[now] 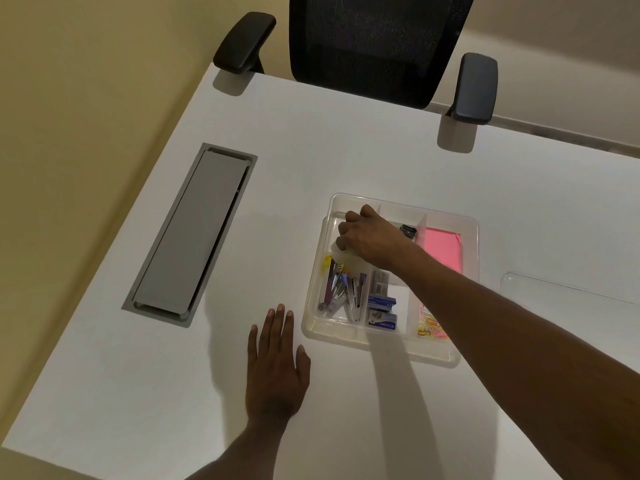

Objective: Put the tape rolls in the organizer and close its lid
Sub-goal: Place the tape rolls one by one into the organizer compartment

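Observation:
A clear plastic organizer [381, 344] with several compartments sits on the white desk, right of centre. My right hand [367, 237] reaches into its far-left compartment, fingers curled down over a pale tape roll [343, 252] that is mostly hidden under them. My left hand [277, 362] lies flat on the desk, left of the organizer's near corner, fingers spread and holding nothing. The organizer's clear lid [568, 289] lies on the desk to the right, apart from the box. No other tape roll shows.
Inside the organizer are staplers [341, 289], blue staple boxes [381, 306], a black clip [408, 232], pink notes [445, 251] and coloured bands [429, 325]. A grey cable hatch [194, 233] is set into the desk at left. A black office chair [377, 46] stands at the far edge.

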Available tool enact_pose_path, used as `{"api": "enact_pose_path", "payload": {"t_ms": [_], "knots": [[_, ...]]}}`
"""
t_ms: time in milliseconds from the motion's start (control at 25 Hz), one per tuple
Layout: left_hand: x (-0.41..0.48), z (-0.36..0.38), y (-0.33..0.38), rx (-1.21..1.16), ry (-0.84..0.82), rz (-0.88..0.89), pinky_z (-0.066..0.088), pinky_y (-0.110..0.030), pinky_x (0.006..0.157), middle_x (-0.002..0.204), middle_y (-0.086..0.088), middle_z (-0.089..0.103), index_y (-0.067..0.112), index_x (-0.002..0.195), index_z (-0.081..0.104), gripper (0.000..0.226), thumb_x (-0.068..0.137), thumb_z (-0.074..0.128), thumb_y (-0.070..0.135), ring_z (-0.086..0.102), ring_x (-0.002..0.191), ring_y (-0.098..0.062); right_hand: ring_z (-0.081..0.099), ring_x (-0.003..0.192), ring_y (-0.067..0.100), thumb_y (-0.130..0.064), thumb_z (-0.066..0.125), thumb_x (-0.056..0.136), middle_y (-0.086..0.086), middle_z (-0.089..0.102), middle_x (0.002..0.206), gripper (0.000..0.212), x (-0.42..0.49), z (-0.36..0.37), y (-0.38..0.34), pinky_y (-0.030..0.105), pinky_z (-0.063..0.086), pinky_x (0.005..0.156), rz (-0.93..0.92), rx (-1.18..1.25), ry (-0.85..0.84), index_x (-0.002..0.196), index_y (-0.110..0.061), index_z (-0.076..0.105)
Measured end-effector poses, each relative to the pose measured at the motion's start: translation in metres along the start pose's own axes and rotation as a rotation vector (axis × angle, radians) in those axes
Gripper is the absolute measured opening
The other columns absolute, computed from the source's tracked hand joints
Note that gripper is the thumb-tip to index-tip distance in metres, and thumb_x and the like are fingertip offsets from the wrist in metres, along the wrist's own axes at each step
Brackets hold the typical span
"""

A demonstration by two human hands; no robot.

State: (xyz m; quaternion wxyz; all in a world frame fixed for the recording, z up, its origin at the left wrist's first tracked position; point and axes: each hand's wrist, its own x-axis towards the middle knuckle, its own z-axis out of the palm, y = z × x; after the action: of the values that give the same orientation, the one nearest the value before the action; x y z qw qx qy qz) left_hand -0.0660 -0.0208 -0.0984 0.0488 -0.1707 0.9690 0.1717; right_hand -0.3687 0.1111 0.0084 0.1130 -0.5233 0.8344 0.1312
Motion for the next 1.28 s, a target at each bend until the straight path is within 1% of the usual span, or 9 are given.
{"api": "enact_pose_path", "payload": {"t_ms": [200, 480, 720, 800, 880, 960, 1040, 1160, 1280], "knots": [[0.0, -0.001, 0.0, 0.011, -0.023, -0.01, 0.016, -0.05, 0.136, 0.179, 0.004, 0.013, 0.025, 0.169, 0.02, 0.068, 0.106, 0.025, 0.05, 0.011, 0.167, -0.016, 0.05, 0.113, 0.02, -0.019, 0.059, 0.099, -0.005, 0.064, 0.119, 0.024, -0.002, 0.001, 0.003, 0.037, 0.033, 0.094, -0.008, 0.019, 0.02, 0.12, -0.028, 0.067], [0.0, -0.003, 0.001, 0.016, -0.031, -0.01, 0.01, -0.047, 0.136, 0.179, 0.004, 0.011, 0.026, 0.17, 0.018, 0.069, 0.106, 0.015, 0.052, 0.009, 0.167, -0.015, 0.05, 0.116, 0.02, -0.02, 0.064, 0.096, -0.004, 0.063, 0.126, 0.033, -0.006, 0.005, 0.006, 0.038, 0.033, 0.097, -0.006, 0.046, 0.055, 0.128, -0.029, 0.065], [0.001, -0.005, 0.003, 0.001, -0.037, -0.023, 0.014, -0.05, 0.136, 0.179, 0.005, 0.011, 0.027, 0.169, 0.017, 0.069, 0.106, 0.016, 0.053, 0.011, 0.167, -0.016, 0.05, 0.118, 0.02, -0.019, 0.062, 0.096, -0.007, 0.063, 0.128, 0.034, -0.011, 0.008, 0.01, 0.039, 0.033, 0.099, -0.01, 0.077, 0.06, 0.126, -0.032, 0.066], [0.001, -0.006, 0.003, -0.006, -0.034, -0.02, 0.016, -0.051, 0.136, 0.179, 0.004, 0.01, 0.026, 0.169, 0.017, 0.069, 0.106, 0.019, 0.051, 0.011, 0.167, -0.017, 0.049, 0.119, 0.021, -0.018, 0.061, 0.096, -0.005, 0.062, 0.129, 0.035, -0.009, 0.009, 0.009, 0.04, 0.035, 0.1, 0.0, 0.052, 0.063, 0.129, -0.03, 0.065], [0.0, -0.007, 0.003, -0.002, -0.029, -0.01, 0.017, -0.051, 0.135, 0.179, 0.004, 0.011, 0.025, 0.169, 0.017, 0.068, 0.106, 0.015, 0.051, 0.013, 0.167, -0.018, 0.049, 0.125, 0.023, -0.016, 0.061, 0.096, 0.001, 0.059, 0.136, 0.038, -0.007, 0.011, 0.007, 0.042, 0.033, 0.106, 0.001, 0.048, 0.079, 0.133, -0.026, 0.062], [0.0, -0.007, 0.004, -0.004, -0.026, -0.007, 0.018, -0.051, 0.135, 0.178, 0.003, 0.012, 0.025, 0.169, 0.018, 0.07, 0.106, 0.01, 0.053, 0.015, 0.167, -0.018, 0.047, 0.134, 0.025, -0.015, 0.059, 0.096, 0.005, 0.054, 0.144, 0.041, -0.006, 0.012, 0.007, 0.044, 0.03, 0.113, 0.028, 0.048, 0.099, 0.137, -0.022, 0.057], [0.0, -0.008, 0.005, -0.003, -0.026, -0.008, 0.018, -0.052, 0.135, 0.178, 0.003, 0.011, 0.025, 0.169, 0.017, 0.07, 0.105, 0.009, 0.054, 0.014, 0.167, -0.018, 0.044, 0.139, 0.024, -0.015, 0.056, 0.096, 0.006, 0.052, 0.147, 0.042, -0.007, 0.014, 0.008, 0.045, 0.027, 0.117, 0.074, 0.039, 0.084, 0.138, -0.019, 0.055], [0.0, -0.009, 0.005, -0.002, -0.022, -0.012, 0.018, -0.051, 0.135, 0.178, 0.003, 0.013, 0.025, 0.169, 0.02, 0.071, 0.105, 0.008, 0.054, 0.015, 0.166, -0.019, 0.043, 0.139, 0.023, -0.015, 0.05, 0.096, 0.005, 0.054, 0.143, 0.037, -0.01, 0.018, 0.008, 0.045, 0.025, 0.118, 0.128, 0.04, 0.06, 0.133, -0.017, 0.058], [0.001, -0.009, 0.005, 0.0, -0.013, -0.005, 0.015, -0.049, 0.135, 0.178, 0.002, 0.016, 0.022, 0.168, 0.025, 0.071, 0.106, 0.01, 0.054, 0.019, 0.166, -0.02, 0.04, 0.143, 0.023, -0.013, 0.044, 0.097, 0.006, 0.05, 0.148, 0.04, -0.013, 0.022, 0.003, 0.045, 0.024, 0.119, 0.195, 0.092, 0.091, 0.136, -0.015, 0.054]]}}
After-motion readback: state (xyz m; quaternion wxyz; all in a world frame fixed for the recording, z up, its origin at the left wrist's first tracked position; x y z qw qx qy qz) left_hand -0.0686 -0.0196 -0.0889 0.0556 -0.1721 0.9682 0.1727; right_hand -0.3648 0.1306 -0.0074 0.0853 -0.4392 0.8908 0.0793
